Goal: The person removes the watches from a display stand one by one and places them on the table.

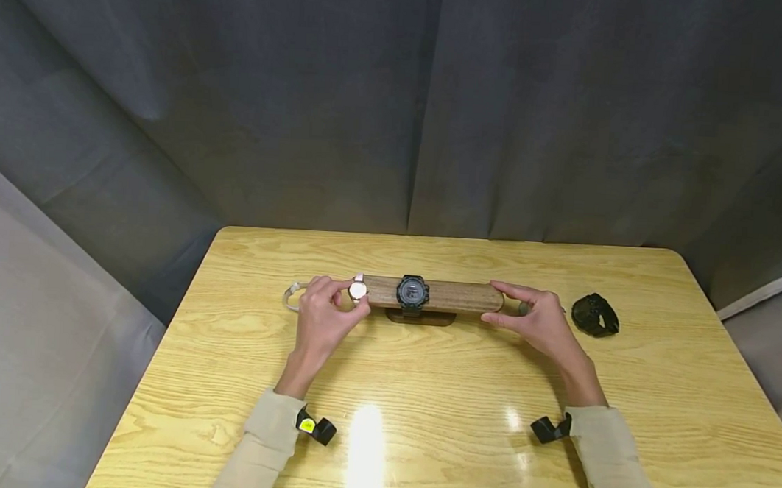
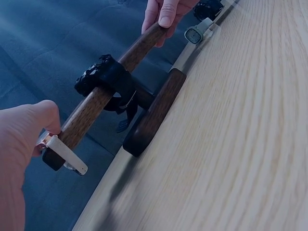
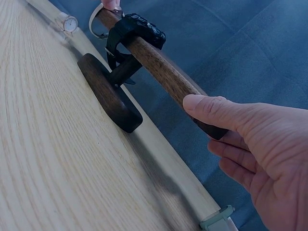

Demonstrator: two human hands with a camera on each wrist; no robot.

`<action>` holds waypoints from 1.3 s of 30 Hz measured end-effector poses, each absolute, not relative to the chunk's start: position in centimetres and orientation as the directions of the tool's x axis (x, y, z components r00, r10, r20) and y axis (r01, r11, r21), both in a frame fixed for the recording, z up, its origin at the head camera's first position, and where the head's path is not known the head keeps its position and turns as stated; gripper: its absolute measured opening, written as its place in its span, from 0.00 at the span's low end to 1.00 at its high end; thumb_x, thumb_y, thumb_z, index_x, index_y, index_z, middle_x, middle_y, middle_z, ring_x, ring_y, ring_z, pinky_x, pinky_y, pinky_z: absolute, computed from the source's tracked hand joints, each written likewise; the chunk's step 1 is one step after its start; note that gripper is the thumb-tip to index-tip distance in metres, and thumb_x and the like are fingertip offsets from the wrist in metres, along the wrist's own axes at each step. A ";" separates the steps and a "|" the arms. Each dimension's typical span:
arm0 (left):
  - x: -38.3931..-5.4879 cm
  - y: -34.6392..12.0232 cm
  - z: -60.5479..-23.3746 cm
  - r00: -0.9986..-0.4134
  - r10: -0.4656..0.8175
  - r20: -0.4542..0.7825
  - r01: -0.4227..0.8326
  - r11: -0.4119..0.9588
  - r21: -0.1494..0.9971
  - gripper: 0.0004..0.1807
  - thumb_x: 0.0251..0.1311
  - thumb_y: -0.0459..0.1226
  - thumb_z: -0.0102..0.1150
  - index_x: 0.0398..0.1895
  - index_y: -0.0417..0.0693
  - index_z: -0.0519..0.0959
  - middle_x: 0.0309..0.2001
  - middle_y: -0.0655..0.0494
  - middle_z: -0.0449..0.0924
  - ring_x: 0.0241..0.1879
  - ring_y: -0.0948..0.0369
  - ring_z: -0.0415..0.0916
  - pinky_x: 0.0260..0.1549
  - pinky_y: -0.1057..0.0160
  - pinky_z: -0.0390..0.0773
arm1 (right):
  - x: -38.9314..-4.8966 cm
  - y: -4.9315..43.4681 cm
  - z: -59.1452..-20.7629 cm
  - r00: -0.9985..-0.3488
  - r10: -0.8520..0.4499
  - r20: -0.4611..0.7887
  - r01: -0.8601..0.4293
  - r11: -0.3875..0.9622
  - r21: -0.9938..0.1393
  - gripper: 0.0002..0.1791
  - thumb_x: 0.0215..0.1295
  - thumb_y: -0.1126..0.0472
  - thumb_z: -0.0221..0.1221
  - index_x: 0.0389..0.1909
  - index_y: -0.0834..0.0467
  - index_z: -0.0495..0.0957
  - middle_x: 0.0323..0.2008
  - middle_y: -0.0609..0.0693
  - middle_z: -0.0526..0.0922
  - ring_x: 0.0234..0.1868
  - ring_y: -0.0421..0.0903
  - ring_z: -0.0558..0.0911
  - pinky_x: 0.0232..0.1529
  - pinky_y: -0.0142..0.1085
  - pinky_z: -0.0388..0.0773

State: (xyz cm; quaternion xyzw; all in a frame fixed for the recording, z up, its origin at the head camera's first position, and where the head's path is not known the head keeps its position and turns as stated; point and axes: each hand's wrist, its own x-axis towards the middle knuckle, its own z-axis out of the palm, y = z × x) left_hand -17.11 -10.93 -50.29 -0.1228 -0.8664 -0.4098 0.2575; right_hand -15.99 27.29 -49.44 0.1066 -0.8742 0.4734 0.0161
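Note:
A dark wooden watch stand (image 1: 457, 296) has a horizontal bar on a post and base. A chunky black watch (image 1: 413, 292) is strapped round the bar near its middle. At the bar's left end sits a watch with a white strap and rose-gold case (image 1: 358, 290); its strap (image 2: 70, 155) hangs past the bar. My left hand (image 1: 324, 310) pinches this watch's case between thumb and fingers. The right hand (image 1: 538, 319) grips the bar's right end, with the thumb (image 3: 204, 105) on its near side and the fingers partly hidden beyond.
Left of my left hand a pale-strapped watch (image 1: 291, 296) with a round dial lies on the wooden table (image 1: 435, 408). A pale green watch (image 2: 194, 34) lies by the right hand. Farther right is another black watch (image 1: 595, 315). Dark curtains (image 1: 345, 109) hang behind the table.

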 end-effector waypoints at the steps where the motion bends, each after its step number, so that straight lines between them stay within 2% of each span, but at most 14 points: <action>1: -17.1 -11.0 -50.3 -0.836 0.000 0.548 0.423 0.636 0.645 0.15 0.50 0.38 0.76 0.39 0.38 0.90 0.22 0.50 0.77 0.27 0.59 0.69 0.27 0.64 0.75 | -16.0 27.3 -49.5 -0.976 -0.171 0.132 -0.204 0.527 -0.825 0.34 0.59 0.53 0.77 0.67 0.51 0.81 0.66 0.62 0.79 0.09 0.30 0.52 0.18 0.33 0.68; 8: -17.1 -11.5 -50.4 -0.834 -0.017 0.551 0.416 0.638 0.648 0.15 0.50 0.38 0.76 0.38 0.37 0.89 0.22 0.48 0.77 0.26 0.59 0.69 0.30 0.62 0.75 | -16.2 27.6 -49.7 -0.976 -0.173 0.135 -0.206 0.507 -0.837 0.34 0.58 0.52 0.78 0.66 0.50 0.81 0.66 0.63 0.79 0.08 0.32 0.52 0.13 0.32 0.65; 12: -17.1 -11.9 -50.5 -0.840 -0.028 0.543 0.401 0.642 0.653 0.15 0.50 0.38 0.76 0.38 0.37 0.90 0.21 0.51 0.75 0.26 0.58 0.69 0.37 0.57 0.75 | -16.2 27.7 -49.9 -0.979 -0.163 0.121 -0.189 0.522 -0.832 0.34 0.58 0.50 0.78 0.67 0.50 0.81 0.66 0.61 0.80 0.10 0.39 0.53 0.19 0.35 0.69; 15: -16.9 -12.5 -50.5 -0.839 -0.037 0.543 0.393 0.650 0.651 0.14 0.50 0.39 0.75 0.38 0.38 0.90 0.20 0.52 0.75 0.26 0.57 0.69 0.44 0.50 0.75 | -16.2 27.6 -50.0 -0.981 -0.158 0.113 -0.182 0.543 -0.820 0.35 0.58 0.48 0.77 0.67 0.49 0.81 0.66 0.58 0.80 0.25 0.46 0.78 0.33 0.39 0.76; 17: -16.8 -12.8 -50.6 -0.839 -0.042 0.543 0.390 0.650 0.652 0.14 0.50 0.38 0.75 0.37 0.38 0.90 0.20 0.50 0.75 0.26 0.55 0.70 0.45 0.49 0.76 | -16.1 27.5 -50.0 -0.982 -0.158 0.108 -0.178 0.553 -0.814 0.35 0.58 0.47 0.77 0.67 0.49 0.81 0.66 0.57 0.80 0.39 0.51 0.84 0.41 0.41 0.77; 19: -16.7 -13.2 -50.6 -0.841 -0.046 0.540 0.388 0.643 0.660 0.14 0.50 0.37 0.75 0.37 0.37 0.90 0.20 0.49 0.75 0.26 0.51 0.72 0.41 0.52 0.77 | -16.1 27.5 -50.0 -0.983 -0.156 0.101 -0.172 0.554 -0.815 0.35 0.58 0.47 0.77 0.67 0.48 0.81 0.66 0.57 0.80 0.39 0.52 0.84 0.41 0.41 0.77; 22: -16.7 -13.6 -50.5 -0.846 -0.052 0.531 0.383 0.634 0.672 0.14 0.50 0.37 0.76 0.38 0.37 0.90 0.21 0.52 0.74 0.28 0.46 0.74 0.32 0.58 0.77 | -16.1 27.5 -49.8 -0.983 -0.155 0.095 -0.166 0.551 -0.818 0.35 0.58 0.46 0.77 0.67 0.48 0.81 0.67 0.57 0.79 0.23 0.50 0.74 0.38 0.37 0.75; 24: -16.7 -13.7 -50.5 -0.847 -0.054 0.529 0.380 0.634 0.673 0.14 0.50 0.37 0.76 0.38 0.37 0.90 0.21 0.55 0.73 0.28 0.45 0.76 0.30 0.60 0.77 | -16.1 27.5 -49.8 -0.982 -0.159 0.101 -0.173 0.552 -0.815 0.35 0.58 0.46 0.77 0.68 0.47 0.81 0.67 0.57 0.80 0.25 0.48 0.75 0.39 0.39 0.76; 26: -16.6 -13.9 -50.6 -0.847 -0.052 0.529 0.378 0.641 0.668 0.14 0.50 0.37 0.76 0.38 0.37 0.90 0.21 0.57 0.73 0.29 0.47 0.76 0.31 0.60 0.78 | -16.1 27.5 -49.9 -0.981 -0.161 0.109 -0.181 0.554 -0.813 0.35 0.58 0.47 0.77 0.67 0.47 0.81 0.66 0.56 0.80 0.34 0.51 0.80 0.45 0.42 0.75; 29: -16.7 -14.1 -50.6 -0.844 -0.051 0.534 0.376 0.654 0.656 0.14 0.49 0.37 0.76 0.38 0.38 0.90 0.21 0.56 0.74 0.30 0.50 0.76 0.32 0.60 0.80 | -16.2 27.5 -50.0 -0.979 -0.162 0.124 -0.195 0.554 -0.809 0.35 0.59 0.48 0.77 0.67 0.48 0.81 0.66 0.57 0.80 0.46 0.55 0.81 0.45 0.44 0.76; 31: -16.7 -14.2 -50.5 -0.842 -0.047 0.537 0.374 0.667 0.645 0.14 0.48 0.37 0.76 0.37 0.37 0.89 0.22 0.55 0.75 0.30 0.52 0.75 0.31 0.59 0.81 | -16.2 27.5 -50.0 -0.979 -0.162 0.128 -0.197 0.547 -0.814 0.34 0.58 0.48 0.77 0.67 0.49 0.81 0.66 0.58 0.80 0.39 0.59 0.80 0.39 0.40 0.77; 35: -16.7 -14.7 -50.3 -0.840 -0.033 0.541 0.374 0.687 0.623 0.14 0.48 0.36 0.76 0.37 0.37 0.89 0.24 0.50 0.79 0.30 0.55 0.75 0.30 0.60 0.82 | -16.2 27.5 -49.9 -0.978 -0.161 0.132 -0.200 0.549 -0.812 0.34 0.58 0.48 0.77 0.67 0.48 0.81 0.66 0.59 0.80 0.44 0.58 0.80 0.37 0.34 0.75; 36: -16.7 -14.8 -50.3 -0.840 -0.031 0.542 0.372 0.693 0.617 0.14 0.48 0.36 0.76 0.37 0.37 0.89 0.24 0.49 0.80 0.30 0.56 0.74 0.29 0.61 0.82 | -16.2 27.5 -49.8 -0.978 -0.161 0.131 -0.198 0.544 -0.815 0.34 0.58 0.48 0.77 0.67 0.48 0.81 0.66 0.59 0.80 0.38 0.57 0.79 0.34 0.33 0.74; 39: -16.6 -15.2 -50.1 -0.834 -0.033 0.551 0.371 0.705 0.605 0.14 0.47 0.36 0.75 0.37 0.37 0.89 0.24 0.47 0.80 0.30 0.56 0.74 0.28 0.61 0.81 | -16.2 27.4 -49.8 -0.978 -0.164 0.131 -0.201 0.548 -0.812 0.34 0.58 0.48 0.77 0.67 0.48 0.81 0.66 0.58 0.80 0.37 0.51 0.79 0.36 0.31 0.74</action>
